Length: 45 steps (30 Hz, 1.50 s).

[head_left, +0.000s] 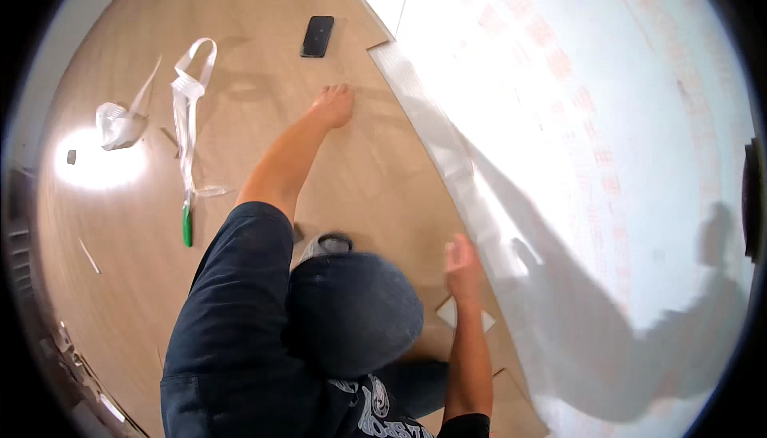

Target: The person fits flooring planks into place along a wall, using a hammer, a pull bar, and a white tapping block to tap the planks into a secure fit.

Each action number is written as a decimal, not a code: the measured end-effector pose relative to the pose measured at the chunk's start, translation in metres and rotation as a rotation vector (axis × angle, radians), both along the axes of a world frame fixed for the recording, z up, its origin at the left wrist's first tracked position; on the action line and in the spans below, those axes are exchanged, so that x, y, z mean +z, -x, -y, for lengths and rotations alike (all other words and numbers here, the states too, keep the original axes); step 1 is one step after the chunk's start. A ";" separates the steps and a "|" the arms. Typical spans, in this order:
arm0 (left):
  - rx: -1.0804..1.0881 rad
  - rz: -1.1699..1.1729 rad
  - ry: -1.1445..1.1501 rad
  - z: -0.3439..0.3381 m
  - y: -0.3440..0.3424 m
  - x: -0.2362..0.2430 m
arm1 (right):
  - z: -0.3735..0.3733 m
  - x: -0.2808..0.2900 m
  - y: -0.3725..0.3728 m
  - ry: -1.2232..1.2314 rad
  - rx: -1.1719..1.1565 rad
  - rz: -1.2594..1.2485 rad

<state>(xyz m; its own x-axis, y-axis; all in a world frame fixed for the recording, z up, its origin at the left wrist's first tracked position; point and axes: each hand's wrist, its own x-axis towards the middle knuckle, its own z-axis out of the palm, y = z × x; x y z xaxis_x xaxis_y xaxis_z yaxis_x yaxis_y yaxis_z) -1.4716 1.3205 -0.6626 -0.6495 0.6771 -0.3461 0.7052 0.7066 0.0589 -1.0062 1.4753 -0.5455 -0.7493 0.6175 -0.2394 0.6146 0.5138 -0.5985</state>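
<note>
My left hand (334,106) reaches forward and rests on the brown floor (375,158), fingers bent and slightly apart, with nothing visible in it. A black phone (317,37) lies just beyond it. Blurred by motion, my right hand (462,268) hovers beside the edge of a large white sheet (543,142) with faint orange print. Whether its fingers grip anything does not show. Below that hand, a small white square piece (467,315) lies partly behind my forearm.
A green-handled tool (188,224) lies at left near a long white strap (185,110). Farther left are a crumpled white strip (121,126), a small dark piece (72,157) and a thin sliver (89,256). My bent knee (355,314) and grey shoe (326,244) fill the lower middle.
</note>
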 end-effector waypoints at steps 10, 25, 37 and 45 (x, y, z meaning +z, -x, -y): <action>0.181 -0.135 -0.562 -0.028 0.074 -0.073 | -0.062 -0.084 0.378 -0.015 0.420 0.003; 0.227 -0.016 -0.599 -0.021 0.097 -0.057 | -0.046 -0.145 0.611 -0.303 0.251 -0.034; 0.233 -0.016 -0.590 -0.019 0.097 -0.052 | -0.048 -0.135 0.609 -0.207 0.178 0.036; 0.266 -0.011 -0.680 -0.018 0.101 -0.057 | -0.050 -0.145 0.597 -0.305 0.435 -0.012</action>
